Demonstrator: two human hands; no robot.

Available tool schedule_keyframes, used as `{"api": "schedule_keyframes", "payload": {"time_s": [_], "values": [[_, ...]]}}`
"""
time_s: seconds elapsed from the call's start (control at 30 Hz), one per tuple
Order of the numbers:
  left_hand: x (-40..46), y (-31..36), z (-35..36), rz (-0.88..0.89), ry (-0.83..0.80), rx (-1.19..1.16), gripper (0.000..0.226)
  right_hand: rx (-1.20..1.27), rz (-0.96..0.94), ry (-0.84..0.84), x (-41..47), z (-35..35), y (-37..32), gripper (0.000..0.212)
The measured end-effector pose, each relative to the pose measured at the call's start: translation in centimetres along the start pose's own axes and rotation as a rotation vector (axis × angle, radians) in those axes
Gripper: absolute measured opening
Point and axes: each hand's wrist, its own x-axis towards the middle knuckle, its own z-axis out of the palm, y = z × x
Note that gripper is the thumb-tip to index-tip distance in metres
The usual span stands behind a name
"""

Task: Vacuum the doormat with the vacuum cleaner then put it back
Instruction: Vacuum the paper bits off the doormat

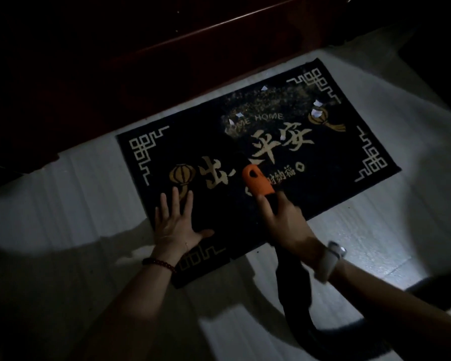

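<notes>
Nearest the camera, two bare forearms reached down over a pale tiled floor (362, 230), much of it in shadow. The left wrist wore a dark beaded bracelet (158, 264); the right wrist carried a pale watch (330, 261). A dark hose or body of the vacuum cleaner (296, 293) curved away under the right forearm toward the lower right, hard to make out in the dim light.

The left hand (175, 225) lay flat on the near left part of the doormat (349, 162), its fingers (176, 201) straight and spread, holding nothing — only pressing on the mat. The right hand (284, 217) was curled round the vacuum's handle, whose orange end (258, 182) stuck out past the fingers over the middle of the mat.

The doormat itself — black, with gold characters, lanterns, corner frets and the words "HOME HOME" — lay on the floor at an angle. On its far half sat a dusty scatter of crumbs (268, 105) and several small white paper scraps (316, 112). Beyond the mat's far edge stood a dark reddish wooden door (167, 48).
</notes>
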Motion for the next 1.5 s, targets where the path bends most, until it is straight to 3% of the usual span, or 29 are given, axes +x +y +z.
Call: {"api": "schedule_keyframes", "payload": {"time_s": [0.17, 0.3, 0.43, 0.7, 0.83, 1.0, 1.23, 1.4, 1.5], "values": [[0.0, 0.3, 0.0, -0.003, -0.014, 0.008, 0.107, 0.06, 0.03, 0.016, -3.5, -1.1, 0.6, 0.027], [-0.1, 0.3, -0.1, 0.006, -0.016, 0.016, 0.108, -0.028, -0.117, 0.149, 2.6, -0.7, -2.6, 0.029], [-0.1, 0.1, -0.1, 0.036, -0.013, 0.009, 0.107, -0.083, -0.113, 0.185, 7.3, -1.2, -3.8, 0.031], [0.1, 0.7, -0.2, -0.018, -0.057, 0.033, 0.106, 0.026, 0.039, 0.122, -2.4, -2.4, 2.6, 0.029], [0.1, 1.1, -0.1, -0.029, -0.068, 0.043, 0.107, -0.003, -0.074, 0.214, 0.9, -2.0, 0.2, 0.03], [0.4, 0.8, -0.3, -0.009, -0.09, 0.047, 0.11, -0.134, -0.129, 0.17, 6.6, -1.6, -3.4, 0.041], [0.1, 1.0, -0.2, -0.022, -0.073, 0.047, 0.106, 0.016, 0.03, -0.004, -2.2, -1.7, 1.8, 0.027], [0.3, 1.0, -0.2, -0.031, -0.075, 0.05, 0.108, -0.013, -0.07, 0.173, 0.6, -1.8, -0.3, 0.028], [0.3, 0.9, -0.3, -0.025, -0.084, 0.046, 0.108, -0.051, -0.088, 0.142, 4.7, -2.0, -2.3, 0.03]]}}
